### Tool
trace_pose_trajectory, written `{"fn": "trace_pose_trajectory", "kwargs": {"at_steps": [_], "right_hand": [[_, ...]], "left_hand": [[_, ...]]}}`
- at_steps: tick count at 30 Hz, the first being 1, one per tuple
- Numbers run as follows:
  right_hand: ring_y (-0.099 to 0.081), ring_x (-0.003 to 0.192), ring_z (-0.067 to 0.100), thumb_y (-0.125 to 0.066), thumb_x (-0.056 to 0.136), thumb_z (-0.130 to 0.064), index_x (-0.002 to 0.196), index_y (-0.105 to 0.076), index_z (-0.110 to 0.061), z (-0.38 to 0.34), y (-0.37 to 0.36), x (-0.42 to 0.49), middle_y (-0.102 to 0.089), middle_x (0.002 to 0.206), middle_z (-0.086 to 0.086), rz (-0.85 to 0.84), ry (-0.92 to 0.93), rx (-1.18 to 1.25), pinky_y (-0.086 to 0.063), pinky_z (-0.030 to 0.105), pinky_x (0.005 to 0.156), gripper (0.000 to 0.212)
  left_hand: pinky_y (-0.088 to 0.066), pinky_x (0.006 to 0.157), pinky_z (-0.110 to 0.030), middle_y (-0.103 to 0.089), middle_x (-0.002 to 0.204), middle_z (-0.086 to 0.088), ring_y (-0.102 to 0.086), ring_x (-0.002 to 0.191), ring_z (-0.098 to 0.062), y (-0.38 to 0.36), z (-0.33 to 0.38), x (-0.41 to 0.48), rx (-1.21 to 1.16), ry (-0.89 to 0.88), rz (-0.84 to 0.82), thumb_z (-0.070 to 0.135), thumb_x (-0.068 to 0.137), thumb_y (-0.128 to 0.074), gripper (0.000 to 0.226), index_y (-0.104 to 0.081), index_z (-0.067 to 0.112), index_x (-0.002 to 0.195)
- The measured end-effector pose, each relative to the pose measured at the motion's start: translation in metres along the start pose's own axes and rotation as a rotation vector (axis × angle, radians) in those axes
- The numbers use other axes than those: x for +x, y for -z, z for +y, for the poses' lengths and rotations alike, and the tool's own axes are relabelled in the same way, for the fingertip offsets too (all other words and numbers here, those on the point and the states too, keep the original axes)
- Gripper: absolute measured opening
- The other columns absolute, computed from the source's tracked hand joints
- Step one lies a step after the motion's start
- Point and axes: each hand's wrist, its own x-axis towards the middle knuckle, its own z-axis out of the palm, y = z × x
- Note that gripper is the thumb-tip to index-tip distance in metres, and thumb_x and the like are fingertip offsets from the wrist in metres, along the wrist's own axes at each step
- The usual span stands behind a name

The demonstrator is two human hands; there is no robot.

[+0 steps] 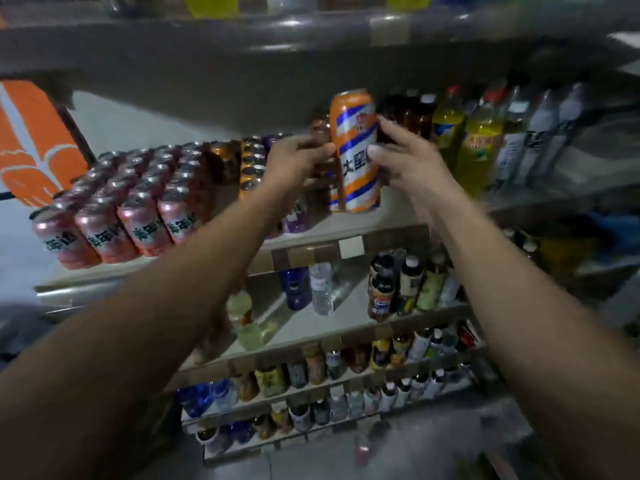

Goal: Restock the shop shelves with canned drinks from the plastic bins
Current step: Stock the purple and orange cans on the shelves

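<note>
The tall orange, white and blue striped can [351, 133] stands almost upright, its long axis near vertical with the top leaning slightly left toward the shelf above and its base at the front of the can shelf [311, 237]. The right hand [405, 157] grips its right side, thumb on the front and fingers curled behind. The left hand [294, 161] sits against its left edge with fingers curled, though blur hides what they hold; pink cans [138, 216] stand to the left and bottles [478, 143] to the right.
</note>
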Motion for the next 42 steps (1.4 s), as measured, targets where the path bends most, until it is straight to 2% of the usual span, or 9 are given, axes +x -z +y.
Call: {"fn": "trace_pose_trajectory", "kwargs": {"at_steps": [5,9,12,16,23,30,34,37,42], "right_hand": [[-0.055,0.131,0.021,-0.077,0.086,-0.021,0.151,-0.044,-0.014,0.002,0.029,0.058,-0.06,0.139,0.006,0.063,0.066,-0.043,-0.052,0.033,0.103,0.073],[-0.051,0.132,0.019,-0.071,0.09,-0.004,0.151,-0.04,-0.016,0.018,0.047,0.085,-0.055,0.135,0.006,0.065,0.056,-0.083,-0.051,0.012,0.079,0.069],[-0.048,0.136,0.021,-0.071,0.09,-0.004,0.149,-0.041,-0.021,0.049,0.056,0.094,-0.05,0.148,0.011,0.076,0.02,-0.052,-0.053,0.023,0.089,0.068],[-0.051,0.133,0.022,-0.07,0.09,-0.005,0.146,-0.043,-0.026,0.089,0.063,0.103,-0.051,0.148,0.011,0.086,-0.026,-0.017,-0.048,0.05,0.107,0.065],[-0.054,0.131,0.02,-0.071,0.086,-0.002,0.129,-0.05,-0.049,0.126,0.064,0.121,-0.055,0.145,0.002,0.105,-0.024,-0.106,-0.048,0.051,0.107,0.067],[-0.057,0.126,0.016,-0.06,0.084,0.013,0.116,-0.051,-0.057,0.137,0.065,0.124,-0.058,0.128,-0.013,0.113,-0.011,-0.119,-0.049,0.052,0.106,0.078],[-0.052,0.131,0.015,-0.052,0.087,0.016,0.133,-0.054,-0.037,0.142,0.064,0.128,-0.053,0.14,-0.008,0.09,0.012,-0.119,-0.046,0.047,0.111,0.07],[-0.057,0.128,0.016,-0.067,0.09,-0.002,0.139,-0.053,-0.028,0.141,0.061,0.129,-0.06,0.14,0.0,0.085,0.029,-0.095,-0.048,0.046,0.108,0.057],[-0.057,0.121,0.01,-0.063,0.092,0.002,0.142,-0.049,-0.018,0.133,0.056,0.128,-0.06,0.137,0.002,0.081,0.024,-0.08,-0.049,0.034,0.105,0.056]], "left_hand": [[-0.061,0.068,-0.031,-0.075,0.081,-0.005,-0.073,0.076,-0.018,-0.026,0.006,0.053,0.067,-0.104,0.041,0.004,0.094,-0.067,0.008,-0.071,0.003,0.101],[-0.061,0.085,-0.051,-0.076,0.094,-0.013,-0.074,0.082,-0.024,-0.038,-0.005,0.086,0.21,-0.107,0.11,0.015,0.084,-0.078,0.02,-0.075,0.006,0.102],[-0.061,0.082,-0.054,-0.075,0.082,-0.012,-0.074,0.074,-0.027,-0.048,-0.019,0.102,0.346,-0.12,0.074,0.017,0.08,-0.08,0.007,-0.076,0.014,0.084],[-0.062,0.081,-0.051,-0.076,0.079,-0.014,-0.077,0.077,-0.032,-0.057,-0.027,0.121,0.578,-0.052,0.05,0.022,0.075,-0.08,0.013,-0.075,0.01,0.077],[-0.061,0.084,-0.036,-0.077,0.084,0.0,-0.074,0.079,-0.014,-0.067,-0.044,0.133,0.874,-0.012,0.102,0.037,0.084,-0.079,0.022,-0.078,0.016,0.087],[-0.054,0.076,-0.035,-0.073,0.094,0.001,-0.07,0.09,-0.023,-0.086,-0.066,0.122,0.921,-0.082,0.297,0.032,0.088,-0.07,0.017,-0.072,0.018,0.096],[-0.042,0.073,-0.03,-0.072,0.108,-0.004,-0.067,0.101,-0.026,-0.097,-0.072,0.113,0.91,-0.046,0.36,0.021,0.096,-0.06,0.013,-0.072,0.019,0.1],[-0.051,0.083,-0.031,-0.071,0.118,-0.003,-0.066,0.108,-0.023,-0.1,-0.08,0.103,0.802,-0.07,0.345,0.01,0.094,-0.056,0.023,-0.072,0.02,0.107],[-0.056,0.09,-0.036,-0.073,0.114,-0.004,-0.068,0.104,-0.023,-0.093,-0.084,0.092,0.752,-0.114,0.308,0.005,0.091,-0.051,0.043,-0.073,0.027,0.119]]}}
